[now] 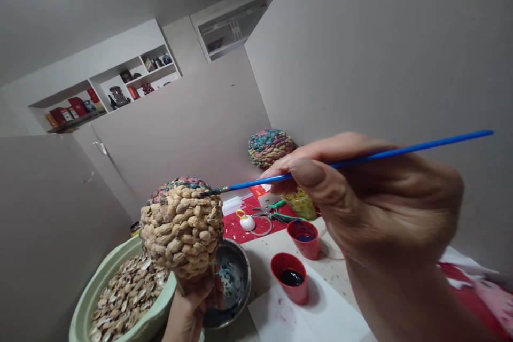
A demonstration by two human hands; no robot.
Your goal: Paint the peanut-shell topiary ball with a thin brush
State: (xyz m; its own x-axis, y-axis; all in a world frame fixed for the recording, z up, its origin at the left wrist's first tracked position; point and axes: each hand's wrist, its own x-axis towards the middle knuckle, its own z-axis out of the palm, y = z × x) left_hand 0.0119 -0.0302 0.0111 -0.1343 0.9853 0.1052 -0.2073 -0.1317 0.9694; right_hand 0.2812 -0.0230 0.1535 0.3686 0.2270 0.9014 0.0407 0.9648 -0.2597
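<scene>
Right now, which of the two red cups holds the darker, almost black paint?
The nearer red cup, beside the metal bowl; the farther red cup holds blue paint.

The right hand (pixel 380 208) fills the near right of the view, raised, its forearm running off the lower right corner; thumb and fingers are pinched together and point left. The left hand (pixel 192 304) comes up from the bottom edge, left of centre, palm and fingers curled upward in a closed grip, wrist just in view.
</scene>
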